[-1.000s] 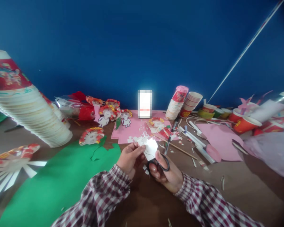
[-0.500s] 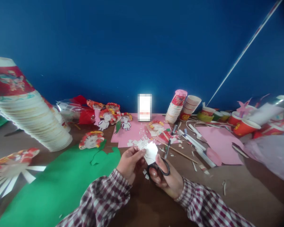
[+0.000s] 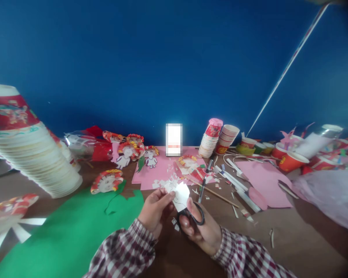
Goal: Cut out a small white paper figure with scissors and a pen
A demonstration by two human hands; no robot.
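Observation:
Between my hands is a small piece of white paper [image 3: 182, 194] with a dark drawn line on it. My left hand [image 3: 156, 208] pinches the paper at its left edge. A pair of black-handled scissors [image 3: 201, 216] sits in my right hand [image 3: 204, 229], with the thumb and fingers through the loops. The paper covers the blades, so I cannot see how far apart they are. White paper scraps [image 3: 166, 184] lie just beyond my left fingers. Two cut-out paper figures [image 3: 151, 157] stand farther back, left of centre.
Green paper [image 3: 75, 231] covers the left front, beside a tall leaning stack of paper cups [image 3: 43, 154]. Behind are pink sheets [image 3: 142, 175] and more cup stacks [image 3: 210, 139]. A pen [image 3: 202, 189], a thin stick [image 3: 220, 194] and orange cups [image 3: 292, 160] lie to the right.
The whole view has shifted a little, so the table things appear slightly lower and farther left. Both hands keep their grip on the paper and scissors.

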